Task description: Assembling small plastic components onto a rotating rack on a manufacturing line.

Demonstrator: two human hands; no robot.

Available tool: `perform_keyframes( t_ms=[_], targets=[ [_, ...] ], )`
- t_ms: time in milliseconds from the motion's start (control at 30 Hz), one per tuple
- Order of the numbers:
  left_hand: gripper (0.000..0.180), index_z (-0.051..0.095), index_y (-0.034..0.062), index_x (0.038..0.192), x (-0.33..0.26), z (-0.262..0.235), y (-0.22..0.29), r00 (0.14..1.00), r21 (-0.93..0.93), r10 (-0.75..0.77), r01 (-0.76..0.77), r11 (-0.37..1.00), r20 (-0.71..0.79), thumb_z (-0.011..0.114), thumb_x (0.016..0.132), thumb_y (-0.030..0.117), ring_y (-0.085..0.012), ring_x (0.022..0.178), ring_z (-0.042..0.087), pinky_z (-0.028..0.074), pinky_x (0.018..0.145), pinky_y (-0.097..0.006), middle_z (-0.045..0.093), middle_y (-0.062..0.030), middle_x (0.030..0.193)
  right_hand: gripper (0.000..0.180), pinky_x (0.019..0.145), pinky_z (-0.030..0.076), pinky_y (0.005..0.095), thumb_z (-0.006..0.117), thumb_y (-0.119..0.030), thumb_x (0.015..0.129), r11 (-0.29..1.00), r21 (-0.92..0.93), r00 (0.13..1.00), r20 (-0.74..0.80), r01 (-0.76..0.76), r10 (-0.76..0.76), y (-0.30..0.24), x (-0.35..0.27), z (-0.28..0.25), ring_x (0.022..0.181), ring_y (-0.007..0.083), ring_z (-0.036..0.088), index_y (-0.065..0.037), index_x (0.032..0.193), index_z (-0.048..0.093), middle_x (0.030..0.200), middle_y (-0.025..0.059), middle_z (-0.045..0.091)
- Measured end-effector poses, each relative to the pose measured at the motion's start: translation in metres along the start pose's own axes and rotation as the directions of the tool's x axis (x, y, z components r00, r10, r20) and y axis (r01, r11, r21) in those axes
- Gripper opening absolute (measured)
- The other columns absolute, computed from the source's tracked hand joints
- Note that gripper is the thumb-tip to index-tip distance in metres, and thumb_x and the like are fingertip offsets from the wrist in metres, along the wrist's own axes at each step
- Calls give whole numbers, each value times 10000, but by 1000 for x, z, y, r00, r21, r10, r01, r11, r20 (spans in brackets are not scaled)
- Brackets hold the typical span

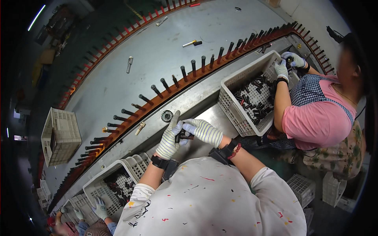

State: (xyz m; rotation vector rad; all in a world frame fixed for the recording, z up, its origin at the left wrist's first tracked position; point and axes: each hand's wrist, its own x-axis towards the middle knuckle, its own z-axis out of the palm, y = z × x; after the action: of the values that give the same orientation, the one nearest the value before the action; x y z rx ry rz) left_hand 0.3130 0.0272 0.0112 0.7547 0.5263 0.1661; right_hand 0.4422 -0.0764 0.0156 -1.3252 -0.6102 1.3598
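My left hand (168,143), in a striped knit glove, is closed around small black cylindrical parts (178,138) in front of my chest. Its forefinger points up and away. My right hand (206,133), gloved the same way, meets it from the right, its fingertips pinched on the black parts; how the pieces fit together is too small to tell. Just beyond my left fingers lies a round black ribbed disc (167,115) on the metal ledge. A pale cylindrical piece (140,128) rests on the same ledge, farther left.
A curved brown rail (185,83) carries upright black tubes around the grey table (157,51). To my right stands a crate (230,104) of black parts, with a co-worker (315,114) handling something beside it. Another crate (94,188) is lower left, near other gloved hands (100,208).
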Motion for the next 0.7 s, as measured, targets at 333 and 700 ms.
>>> perform_keyframes(
  t_ms=[333,700],
  targets=[
    [504,375,48,1332,3,-4,-17,993,-169,-97,107,980,70,562,879,168,-188,951,582,501,729,-263,564,-130,1113,306,625,511,262,585,-154,884,910,135,803,-532,393,-268,-60,15,-60,745,103,589,-32,1157,522,878,53,600],
    [384,437,-6,1236,-4,-19,-30,983,-218,-172,153,964,-72,547,885,108,-172,906,574,486,654,-205,559,-148,1088,362,792,467,376,599,-299,815,727,-684,250,-716,-63,-652,-127,113,-311,861,324,616,-9,1031,575,929,189,643]
  ],
)
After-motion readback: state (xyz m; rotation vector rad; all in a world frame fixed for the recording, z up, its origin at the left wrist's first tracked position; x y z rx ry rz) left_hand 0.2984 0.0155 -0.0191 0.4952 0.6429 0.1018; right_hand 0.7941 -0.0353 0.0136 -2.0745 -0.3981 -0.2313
